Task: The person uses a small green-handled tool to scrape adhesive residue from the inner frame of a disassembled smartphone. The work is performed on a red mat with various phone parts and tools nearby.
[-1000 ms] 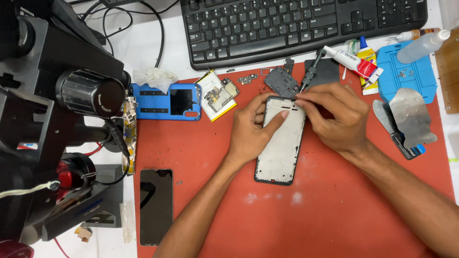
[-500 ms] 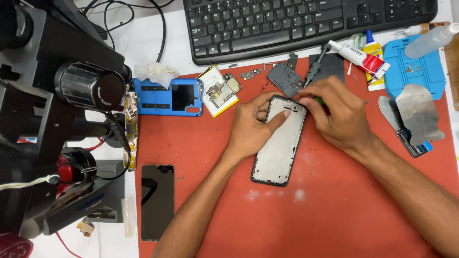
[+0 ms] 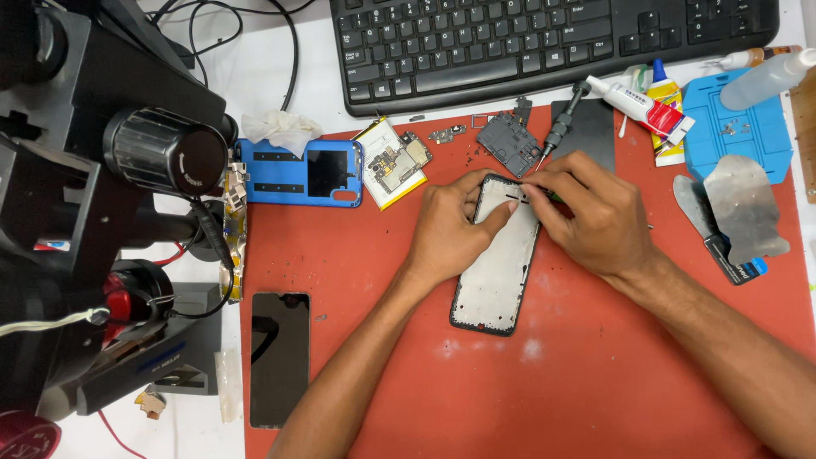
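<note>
An opened phone frame (image 3: 495, 274) with a pale inner plate lies slightly tilted on the red work mat (image 3: 595, 382). My left hand (image 3: 452, 228) grips its upper left edge, thumb pressed on the plate. My right hand (image 3: 597, 214) comes in from the right, its fingertips pinched together at the frame's top right corner. What sits between those fingertips is too small to tell. A screwdriver (image 3: 561, 126) and a dark circuit board (image 3: 508, 142) lie just beyond the hands.
A black keyboard (image 3: 544, 42) runs along the back. A blue back cover (image 3: 299, 172), a battery with a board (image 3: 391, 161) and a black screen panel (image 3: 280, 359) lie to the left by a microscope (image 3: 93, 195). To the right are a glue tube (image 3: 639, 104), a blue tray (image 3: 738, 119) and metal pry plates (image 3: 739, 212).
Both hands stay at the top of the phone frame. The frame has turned a little and my right fingertips have shifted along its top edge. The view has drifted slightly.
</note>
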